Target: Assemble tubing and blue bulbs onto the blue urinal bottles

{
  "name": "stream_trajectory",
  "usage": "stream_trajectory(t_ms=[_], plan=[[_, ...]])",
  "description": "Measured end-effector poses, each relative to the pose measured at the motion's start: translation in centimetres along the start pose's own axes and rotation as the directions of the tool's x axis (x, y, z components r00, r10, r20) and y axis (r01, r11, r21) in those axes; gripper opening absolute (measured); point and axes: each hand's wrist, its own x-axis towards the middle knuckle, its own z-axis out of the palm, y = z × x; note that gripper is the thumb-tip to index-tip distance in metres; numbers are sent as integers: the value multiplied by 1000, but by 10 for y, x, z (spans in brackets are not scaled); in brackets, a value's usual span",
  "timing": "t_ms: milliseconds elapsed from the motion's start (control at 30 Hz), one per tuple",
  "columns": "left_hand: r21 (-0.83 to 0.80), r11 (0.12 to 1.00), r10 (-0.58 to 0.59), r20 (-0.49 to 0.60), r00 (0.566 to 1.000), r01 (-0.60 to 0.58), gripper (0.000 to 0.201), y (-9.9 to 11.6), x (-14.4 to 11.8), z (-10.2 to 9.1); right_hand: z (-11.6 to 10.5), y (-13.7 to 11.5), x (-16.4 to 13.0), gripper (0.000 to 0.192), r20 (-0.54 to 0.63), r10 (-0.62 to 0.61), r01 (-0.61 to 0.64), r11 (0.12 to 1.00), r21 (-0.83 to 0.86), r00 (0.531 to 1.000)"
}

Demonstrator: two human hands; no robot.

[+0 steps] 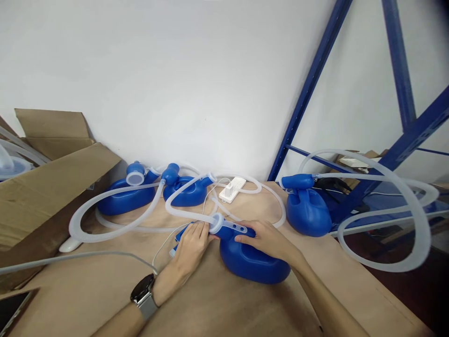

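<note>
A blue urinal bottle [254,264] lies on the table in front of me. A translucent cap [216,223] sits at its mouth, with a strap running back along the neck. From that end a translucent hose [189,214] curves away to the left. My left hand [194,238], a watch on its wrist, is closed at the cap, fingers curled and partly hidden. My right hand [263,238] grips the bottle's handle from the right, thumb across the top. Just behind my left hand, a small blue item [180,232] is mostly covered.
Two more blue bottles [126,199] with looping hoses stand near the wall. Another bottle [308,213] is at the right, its hose hanging past the table edge. A white power strip [235,189] lies behind. An open cardboard box [52,196] fills the left, beside blue shelving [305,89] opposite.
</note>
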Motion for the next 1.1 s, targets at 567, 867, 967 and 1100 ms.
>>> stream_trajectory(t_ms=[567, 867, 967, 1100], plan=[[64, 997, -59, 185, 981, 48, 31, 17, 18, -51, -6, -2, -3, 65, 27, 58, -63, 974, 218, 998], [24, 985, 174, -45, 984, -173, 32, 32, 50, -67, 0, -3, 9, 48, 11, 90, -90, 993, 72, 996], [-8, 989, 150, 151, 977, -150, 23, 37, 65, -62, 1, -3, 12, 48, 37, 102, -103, 994, 39, 994], [-16, 994, 110, 290, 951, -110, 18, 41, 73, -57, 1, -6, 11, 48, 31, 77, -78, 996, 37, 997]])
